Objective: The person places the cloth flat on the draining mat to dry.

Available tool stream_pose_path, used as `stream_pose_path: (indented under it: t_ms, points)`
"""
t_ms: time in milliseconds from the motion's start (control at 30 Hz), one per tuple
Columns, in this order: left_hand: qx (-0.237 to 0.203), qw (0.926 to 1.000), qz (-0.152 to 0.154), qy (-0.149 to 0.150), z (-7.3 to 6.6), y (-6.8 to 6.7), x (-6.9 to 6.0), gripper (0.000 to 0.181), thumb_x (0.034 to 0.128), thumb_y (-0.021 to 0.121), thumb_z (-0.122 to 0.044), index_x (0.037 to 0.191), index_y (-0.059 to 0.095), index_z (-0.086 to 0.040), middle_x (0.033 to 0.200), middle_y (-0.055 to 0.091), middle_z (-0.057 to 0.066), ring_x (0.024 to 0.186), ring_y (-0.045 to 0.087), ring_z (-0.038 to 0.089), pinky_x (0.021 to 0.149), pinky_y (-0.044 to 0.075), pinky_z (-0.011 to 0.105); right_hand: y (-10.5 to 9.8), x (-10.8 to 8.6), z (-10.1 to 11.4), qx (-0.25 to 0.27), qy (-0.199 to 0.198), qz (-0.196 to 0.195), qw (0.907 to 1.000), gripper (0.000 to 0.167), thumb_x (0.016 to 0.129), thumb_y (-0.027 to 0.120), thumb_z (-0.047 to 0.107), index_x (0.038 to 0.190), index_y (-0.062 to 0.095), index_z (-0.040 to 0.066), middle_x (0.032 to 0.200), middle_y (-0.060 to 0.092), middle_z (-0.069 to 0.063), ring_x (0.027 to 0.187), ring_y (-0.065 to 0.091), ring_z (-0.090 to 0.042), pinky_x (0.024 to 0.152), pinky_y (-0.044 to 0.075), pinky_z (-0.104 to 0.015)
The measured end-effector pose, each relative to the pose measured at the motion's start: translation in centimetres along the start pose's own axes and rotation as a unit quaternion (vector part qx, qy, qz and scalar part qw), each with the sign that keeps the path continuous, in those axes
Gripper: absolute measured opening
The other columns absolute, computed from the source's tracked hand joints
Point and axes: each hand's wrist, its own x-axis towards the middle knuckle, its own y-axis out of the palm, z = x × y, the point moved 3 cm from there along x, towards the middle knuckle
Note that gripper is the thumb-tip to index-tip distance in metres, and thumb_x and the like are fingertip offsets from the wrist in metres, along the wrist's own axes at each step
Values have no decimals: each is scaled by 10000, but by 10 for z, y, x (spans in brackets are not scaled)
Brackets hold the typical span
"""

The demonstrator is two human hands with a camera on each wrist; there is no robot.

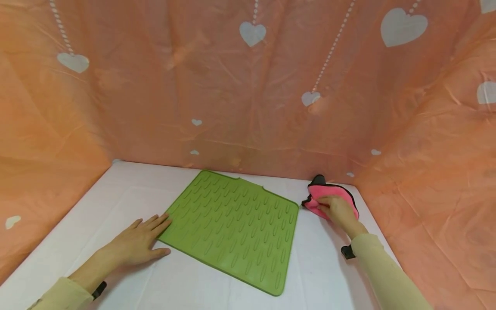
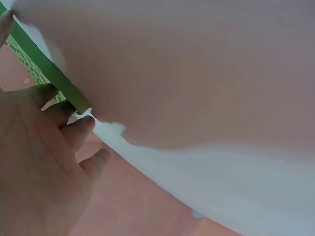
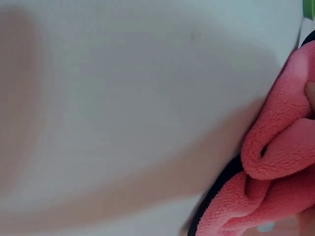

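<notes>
A green ridged mat (image 1: 232, 224) lies at an angle on the white table. My left hand (image 1: 135, 243) is spread flat at the mat's left edge, its fingertips on or against that edge. In the left wrist view the fingers (image 2: 74, 129) are straight or slightly bent beside the green rim (image 2: 61, 81). To the right of the mat, my right hand (image 1: 338, 210) pinches a pink plush cloth (image 1: 342, 193) with dark edging. Soft folds of the cloth (image 3: 285, 147) show in the right wrist view, where most of the hand is out of frame.
A white covering (image 1: 131, 189) spreads over the table. Peach-orange curtains (image 1: 217, 86) with white hearts stand along the back and both sides. The pink cloth lies close to the back right corner. A black strap (image 1: 348, 252) is on the right wrist.
</notes>
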Motion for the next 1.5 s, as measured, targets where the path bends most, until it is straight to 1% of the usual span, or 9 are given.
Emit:
stream_pose_path:
  t_ms: [467,633,767,1000,1133,1233,1300,1400,1500]
  points:
    - [-91,9998,-58,147,2,4,2,863,937,660,-619,1495,514,24,1575,456,223,1400,469,480,1088,369,709,-6,-7,-4,226,54,-306,9993,270,905,772,18,1173,774,-6,1131,754,-195,1109,681,-426,968,534,-584]
    - [-152,9996,-105,228,2,5,3,809,970,654,-562,1492,509,38,1571,458,229,1400,466,481,1086,374,705,-16,-7,-3,310,30,-943,9951,273,879,780,-28,1152,775,-27,1124,744,-217,1077,683,-455,944,540,-601]
    - [-186,9995,-94,254,3,3,5,806,974,654,-553,1495,502,44,1574,451,232,1407,456,483,1084,371,709,-24,-5,-1,406,-178,-1594,9862,278,838,797,-78,1114,778,-50,1078,738,-227,1031,693,-442,904,556,-585]
    - [-162,9995,-82,261,5,1,7,821,974,650,-560,1512,483,37,1592,423,236,1413,446,486,1095,361,709,-45,9,17,418,-873,-2605,9606,304,768,828,-130,1053,804,-26,977,753,-198,883,712,-403,762,575,-525]
    - [-157,9994,-88,309,6,1,8,820,973,654,-553,1508,485,45,1591,419,245,1407,451,492,1096,357,712,-55,16,37,612,-805,-2818,9541,297,787,824,-115,1056,816,11,941,753,-153,852,712,-351,758,569,-288]
    - [-109,9992,-112,371,5,2,8,808,976,658,-541,1497,494,54,1583,428,252,1401,459,492,1095,364,706,-59,22,54,953,-897,-2928,9472,274,792,817,-123,1038,816,-4,948,752,-170,871,709,-363,831,474,-83]
    - [-72,9991,-115,396,5,2,9,803,977,658,-538,1492,498,57,1578,433,255,1399,461,491,1095,368,701,-60,26,66,1176,-1080,-2983,9410,264,785,815,-137,1022,813,-21,952,750,-185,874,707,-373,865,422,-28]
    - [-43,9991,-112,411,5,3,10,796,977,661,-530,1488,502,60,1572,438,260,1399,461,489,1092,373,698,-61,34,87,1369,-1418,-3011,9330,258,782,810,-146,1012,811,-30,960,751,-191,880,712,-374,864,479,-79]
    - [-39,9990,-119,431,5,2,11,786,978,667,-516,1485,505,63,1568,443,262,1404,457,486,1094,375,692,-58,42,107,1416,-1720,-3015,9271,258,784,810,-143,1013,813,-25,966,755,-184,889,719,-362,817,575,-238]
